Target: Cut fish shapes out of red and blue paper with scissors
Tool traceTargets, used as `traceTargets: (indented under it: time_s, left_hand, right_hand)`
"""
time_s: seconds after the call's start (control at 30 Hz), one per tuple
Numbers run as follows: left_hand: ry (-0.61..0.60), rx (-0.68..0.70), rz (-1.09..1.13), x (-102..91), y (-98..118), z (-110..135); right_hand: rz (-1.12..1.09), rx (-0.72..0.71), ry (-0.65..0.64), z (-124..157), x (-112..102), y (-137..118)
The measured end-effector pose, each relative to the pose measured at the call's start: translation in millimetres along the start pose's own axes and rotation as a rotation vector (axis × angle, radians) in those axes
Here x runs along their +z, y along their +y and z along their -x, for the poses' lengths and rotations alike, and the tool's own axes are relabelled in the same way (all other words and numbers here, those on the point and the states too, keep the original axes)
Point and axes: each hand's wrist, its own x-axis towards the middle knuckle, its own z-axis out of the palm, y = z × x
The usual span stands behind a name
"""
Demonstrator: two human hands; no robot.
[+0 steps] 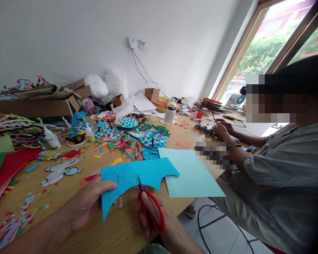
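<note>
My left hand (91,197) pinches the left part of a bright blue sheet of paper (148,171), thumb on top. Fish outlines are drawn in pencil on the sheet, and its lower edge is cut in curves. In my right hand (155,211) is a pair of scissors (159,211) with red handles. Its dark blades point up at the sheet, near the drawn fish; whether they grip paper I cannot tell. A pale blue sheet (193,176) lies on the table behind and to the right.
White fish cutouts (59,171) and colored paper scraps lie left. Glue bottles (90,133), paper fish decorations (152,138) and a white bottle (170,113) stand farther back. A seated person (286,158) works at right. The wooden table (116,236) ends at lower right.
</note>
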Motion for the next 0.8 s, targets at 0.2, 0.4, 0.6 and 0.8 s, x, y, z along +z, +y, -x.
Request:
traceTargets:
  time_s: [0.2, 0.4, 0.6, 0.8]
  left_hand:
    - [-0.167, -0.065, 0.012, 2.1, -1, 0]
    - [-0.187, -0.040, 0.024, -4.7, -6, -1]
    - [-0.183, -0.056, -0.026, -8.6, -16, -1]
    - [-0.174, -0.057, -0.057, -8.1, -16, 0]
  right_hand:
    - [-0.018, -0.026, 0.032, -5, -4, 10]
    - [-0.006, -0.046, -0.008, -3, -3, 9]
    - [-0.068, -0.044, -0.029, -5, -2, 4]
    - [-0.024, -0.082, 0.002, -5, -3, 11]
